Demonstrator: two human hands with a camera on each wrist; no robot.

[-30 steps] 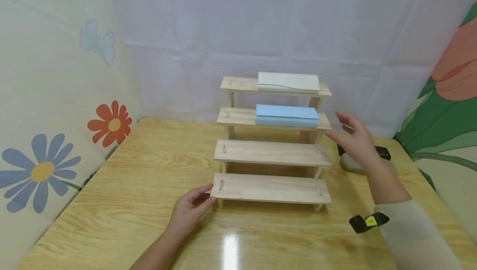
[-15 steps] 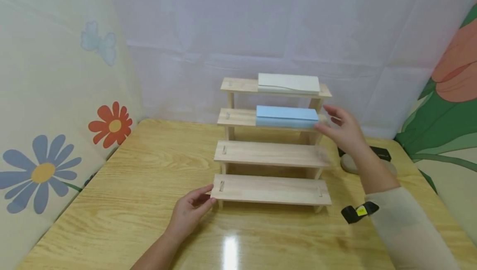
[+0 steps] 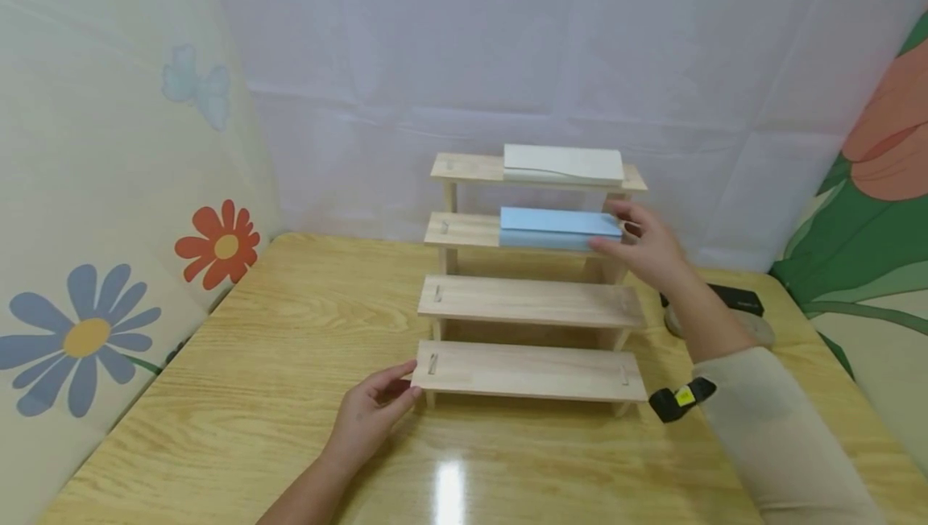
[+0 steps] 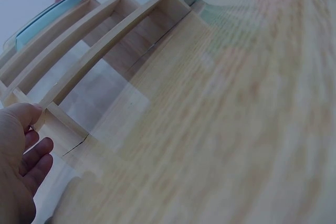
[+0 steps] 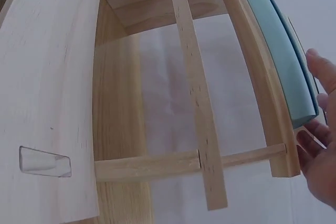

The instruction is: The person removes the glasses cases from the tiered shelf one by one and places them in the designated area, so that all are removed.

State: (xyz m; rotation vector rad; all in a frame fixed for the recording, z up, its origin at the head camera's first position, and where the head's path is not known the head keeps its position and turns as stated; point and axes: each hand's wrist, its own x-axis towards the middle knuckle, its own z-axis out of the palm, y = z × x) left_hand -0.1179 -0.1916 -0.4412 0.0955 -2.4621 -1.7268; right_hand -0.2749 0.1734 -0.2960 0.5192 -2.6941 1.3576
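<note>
Left hand point(image 3: 373, 412) pinches the left end of the bottom step point(image 3: 529, 368) of a four-step wooden stand point(image 3: 532, 299), thumb near the front corner. It sits at 8 o'clock from the stand's middle. At 3 o'clock, the right hand point(image 3: 648, 251) is set around the right end of a light blue case point(image 3: 558, 227), thumb in front, fingers behind; whether it grips firmly cannot be told. The two hands are well apart.

The blue case lies lengthwise on the second step from the top, toward its 3 o'clock end. At 12 o'clock from it, a white case point(image 3: 561, 163) lies on the top step.

The stand rests on a wood-grain table point(image 3: 290, 332). Between 3 and 4 o'clock from the blue case are a black box point(image 3: 735, 299) and a grey rounded object point(image 3: 761, 332), partly hidden by the right forearm. A black strap point(image 3: 681, 398) with a yellow patch shows beside the right cuff. At 9 o'clock stands a cloth printed with a red flower point(image 3: 225, 245).
</note>
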